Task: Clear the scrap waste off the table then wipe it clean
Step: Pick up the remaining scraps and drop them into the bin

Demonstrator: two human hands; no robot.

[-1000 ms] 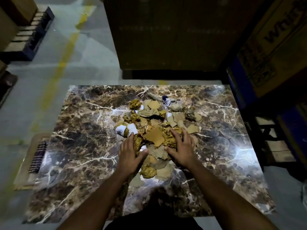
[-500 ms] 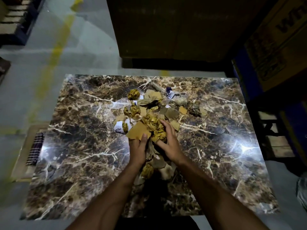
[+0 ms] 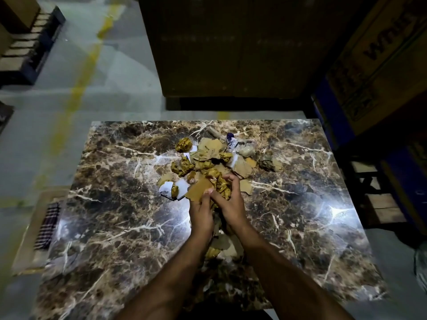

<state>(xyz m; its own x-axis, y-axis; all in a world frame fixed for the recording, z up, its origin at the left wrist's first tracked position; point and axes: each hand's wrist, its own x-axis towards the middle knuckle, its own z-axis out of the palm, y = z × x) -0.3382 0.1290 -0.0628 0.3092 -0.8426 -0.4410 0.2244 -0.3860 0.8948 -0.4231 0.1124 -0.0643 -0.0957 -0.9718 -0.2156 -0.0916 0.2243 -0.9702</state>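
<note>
We are cupping our left hand (image 3: 200, 212) and right hand (image 3: 228, 204) around light, crumpled paper scraps (image 3: 209, 162) heaped mid-table (image 3: 115, 204), judging they will slip unless scooped from underneath.

Checked cloth (image 3: 48, 227), cardboard boxes (image 3: 379, 61), pallet (image 3: 30, 49)

From my feed, scraps (image 3: 221, 247) under both wrists are mostly hidden; I can't count them. Left hand (image 3: 200, 214) palm faces away, finger curl unreadable. Printed carton (image 3: 379, 63) at 2 o'clock is cropped, lettering incomplete. Checked cloth (image 3: 47, 227) at 9 o'clock is blurred. Pale object (image 3: 421, 266) at 4 o'clock is cut off, unidentifiable.
</note>
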